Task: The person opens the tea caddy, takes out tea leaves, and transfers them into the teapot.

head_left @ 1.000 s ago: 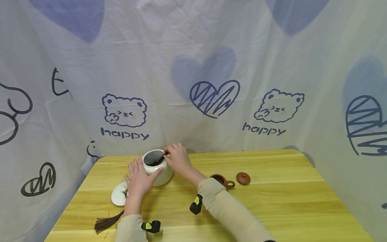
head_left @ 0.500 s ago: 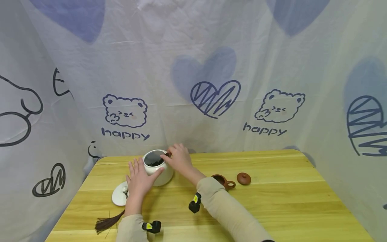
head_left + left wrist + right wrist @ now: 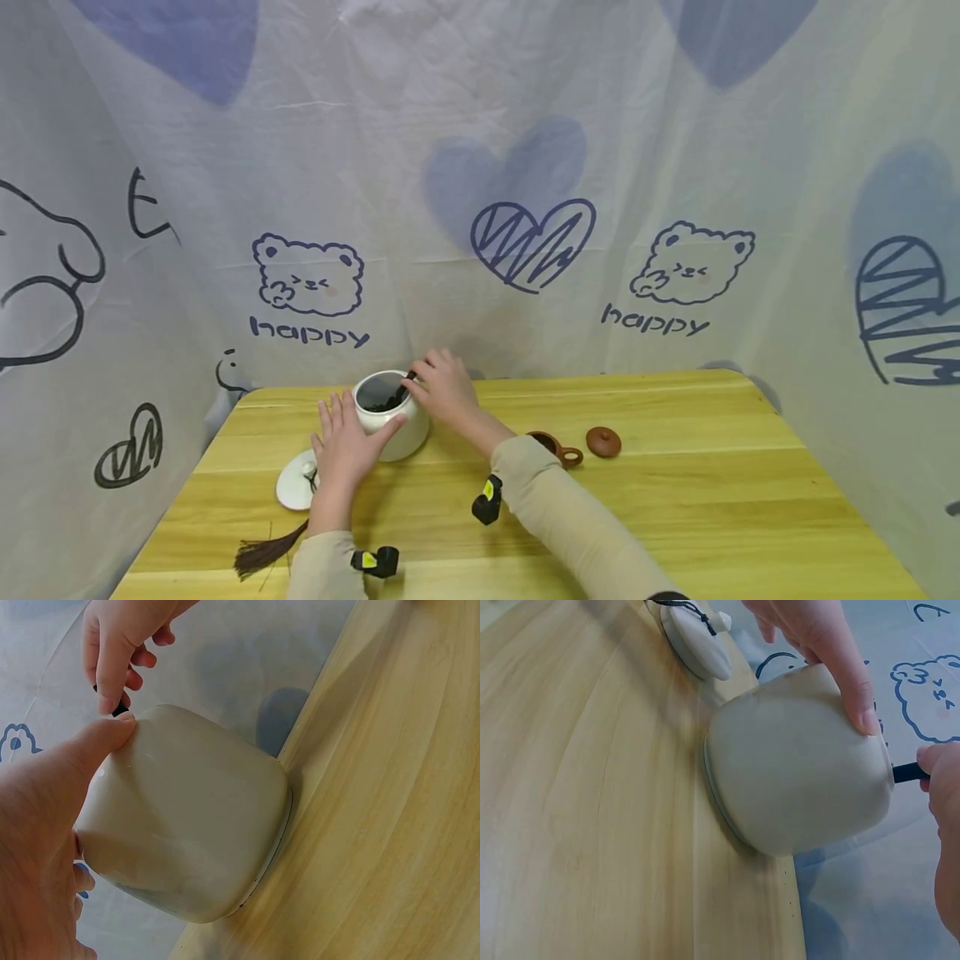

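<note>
A white jar [image 3: 405, 435] with dark contents stands near the table's back edge. My left hand [image 3: 348, 446] holds its left and front side, thumb on the front near the rim, as the left wrist view also shows. With thumb and fingers my right hand [image 3: 447, 396] pinches a slim black utensil [image 3: 406, 385] at the jar's right rim. The utensil slants down into the jar, and its lower end is lost among the dark contents. In the right wrist view its black handle [image 3: 908, 773] sticks out past the rim into the right hand's fingers.
The white lid [image 3: 294, 483] lies left of the left wrist, a dark brown tassel [image 3: 268, 554] in front of it. Under the right forearm, partly hidden, is a brown clay teapot [image 3: 546, 446]; its small lid [image 3: 603, 442] lies to the right. A printed curtain hangs behind.
The right hand with the black utensil dipped and turned at the rim half a second ago, and is now slightly raised, more of the black handle showing. The left hand and jar stay put.
</note>
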{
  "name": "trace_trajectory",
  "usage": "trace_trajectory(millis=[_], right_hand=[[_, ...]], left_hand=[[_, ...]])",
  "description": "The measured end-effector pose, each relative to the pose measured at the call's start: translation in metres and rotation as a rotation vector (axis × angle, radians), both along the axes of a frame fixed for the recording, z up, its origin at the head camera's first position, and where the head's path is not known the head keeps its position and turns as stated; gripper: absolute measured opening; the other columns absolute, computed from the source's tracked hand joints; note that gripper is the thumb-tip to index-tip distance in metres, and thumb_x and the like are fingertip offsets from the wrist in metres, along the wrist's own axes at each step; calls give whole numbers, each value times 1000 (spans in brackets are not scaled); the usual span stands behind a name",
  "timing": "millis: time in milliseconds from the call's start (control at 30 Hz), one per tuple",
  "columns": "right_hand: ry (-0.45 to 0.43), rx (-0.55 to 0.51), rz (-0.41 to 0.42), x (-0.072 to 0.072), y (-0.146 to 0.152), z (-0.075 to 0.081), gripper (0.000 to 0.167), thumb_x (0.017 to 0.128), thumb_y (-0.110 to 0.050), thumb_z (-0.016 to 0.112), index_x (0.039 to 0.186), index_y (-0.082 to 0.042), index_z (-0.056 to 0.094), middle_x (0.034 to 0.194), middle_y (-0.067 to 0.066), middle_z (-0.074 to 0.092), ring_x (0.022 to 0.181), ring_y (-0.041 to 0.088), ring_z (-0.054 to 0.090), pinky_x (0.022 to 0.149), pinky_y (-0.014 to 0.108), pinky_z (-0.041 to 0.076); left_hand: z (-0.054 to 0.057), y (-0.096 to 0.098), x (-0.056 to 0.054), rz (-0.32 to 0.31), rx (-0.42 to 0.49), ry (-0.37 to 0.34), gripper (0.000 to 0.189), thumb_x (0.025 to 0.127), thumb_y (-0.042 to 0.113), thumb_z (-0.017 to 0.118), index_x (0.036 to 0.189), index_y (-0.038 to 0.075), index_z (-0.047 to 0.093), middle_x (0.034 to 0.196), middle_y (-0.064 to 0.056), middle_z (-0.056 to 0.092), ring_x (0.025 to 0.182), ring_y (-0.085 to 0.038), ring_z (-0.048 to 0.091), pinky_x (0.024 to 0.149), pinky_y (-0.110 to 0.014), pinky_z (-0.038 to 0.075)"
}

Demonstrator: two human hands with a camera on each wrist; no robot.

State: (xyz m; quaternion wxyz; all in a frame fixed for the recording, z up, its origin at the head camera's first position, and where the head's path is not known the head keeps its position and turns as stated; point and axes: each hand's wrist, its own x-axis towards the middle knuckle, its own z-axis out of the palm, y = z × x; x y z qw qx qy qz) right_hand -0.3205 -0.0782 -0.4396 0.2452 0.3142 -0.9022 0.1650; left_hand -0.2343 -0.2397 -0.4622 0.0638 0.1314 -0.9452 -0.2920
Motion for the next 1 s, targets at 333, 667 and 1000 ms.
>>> trace_trajectory(millis=[333, 667, 1000], right_hand=[[-113, -48, 115, 1, -2, 1, 24, 91, -37, 66, 101, -16, 73, 101, 1, 64, 94, 18, 53, 81, 32, 45], [-164, 6, 126, 2, 1, 7, 24, 95, -34, 62, 101, -13, 71, 100, 1, 64, 93, 18, 53, 82, 31, 46], [-260, -38, 132, -5, -2, 4, 24, 95, -34, 61, 95, -11, 71, 94, 2, 63, 90, 19, 53, 82, 32, 46]], left_hand=[[-1, -2, -1, -4, -3, -8, 121, 79, 81, 49, 157, 4, -3, 162, -24, -7, 149, -41, -17, 114, -73, -1], [-2, -3, -2, -6, 4, -5, 123, 77, 84, 47, 157, 7, -6, 162, -22, -10, 149, -39, -18, 114, -72, -2], [-1, -3, -2, -5, 8, -8, 121, 78, 82, 49, 157, 7, -6, 162, -22, -10, 149, -39, -18, 114, -72, -2]])
